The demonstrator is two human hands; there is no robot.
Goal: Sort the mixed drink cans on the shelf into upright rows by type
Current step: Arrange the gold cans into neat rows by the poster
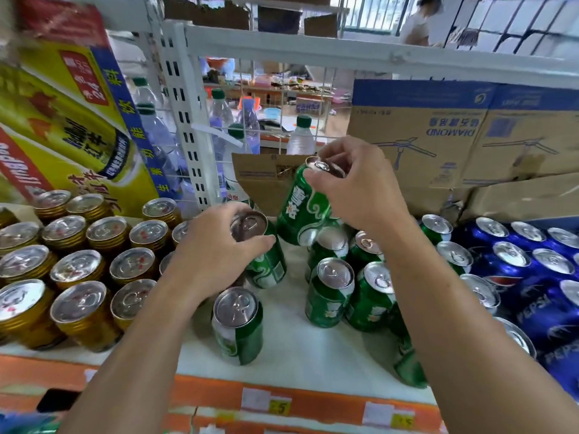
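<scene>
Green cans (332,292) stand half-sorted mid-way along the shelf (291,349), between gold cans (75,267) and blue cans (513,258); the left hand (216,242) grips a standing can (266,270) by its top, and the right hand (354,186) pinches a tilted can (297,208) by its rim toward the back edge, which probably needs setting upright in line next.

You can read PEPSI on the blue cans (539,308) | DIAMOND, upside down, on the brown box (438,136) | 24 on the yellow carton (62,120) | a 5 on the price tag (279,408)

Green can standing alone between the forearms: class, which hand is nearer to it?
Left. The left hand grips another can just behind the lone can; the right hand holds a tilted can farther back, to the right.
</scene>
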